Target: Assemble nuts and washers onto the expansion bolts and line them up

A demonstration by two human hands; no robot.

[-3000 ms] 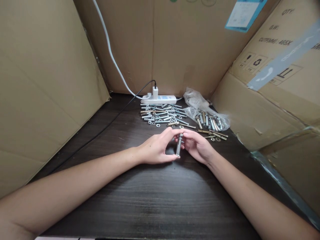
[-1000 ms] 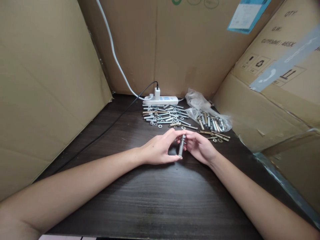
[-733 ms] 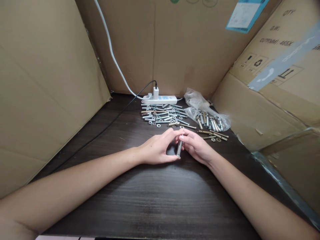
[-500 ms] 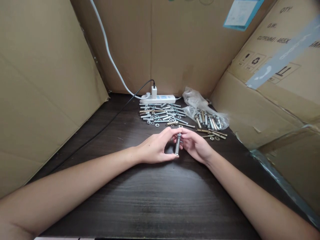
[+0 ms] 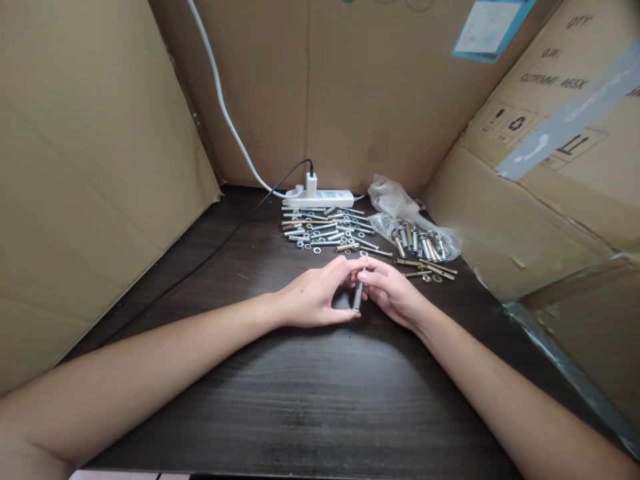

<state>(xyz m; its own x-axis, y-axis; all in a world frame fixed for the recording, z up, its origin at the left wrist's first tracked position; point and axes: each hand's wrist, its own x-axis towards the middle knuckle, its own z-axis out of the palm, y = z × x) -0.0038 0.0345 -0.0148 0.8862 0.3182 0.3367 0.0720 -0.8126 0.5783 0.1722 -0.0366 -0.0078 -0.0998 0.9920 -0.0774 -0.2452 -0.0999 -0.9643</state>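
Between my two hands is a metal expansion bolt (image 5: 358,297), nearly upright and slightly tilted, above the dark table. My left hand (image 5: 320,293) pinches it lengthwise, with the thumb at the lower end and fingers at the upper end. The fingers of my right hand (image 5: 393,290) close around its upper part, where the nut end is largely hidden. Behind my hands lie loose bolts and sleeves (image 5: 325,235) with several washers (image 5: 317,251). Brass-coloured sleeves (image 5: 439,269) and a nut (image 5: 427,279) lie beyond my right hand.
A clear plastic bag (image 5: 395,197) holding assembled expansion bolts (image 5: 425,245) lies at the back right. A white power strip (image 5: 320,198) with a charger (image 5: 311,183) stands at the back. Its black cable (image 5: 220,245) crosses the table's left side. Cardboard walls (image 5: 260,87) enclose the table (image 5: 300,400).
My right thumb and fingers have shifted over the bolt's upper end, covering the nut that showed before. My left hand keeps its pinch. The whole view has shifted slightly.
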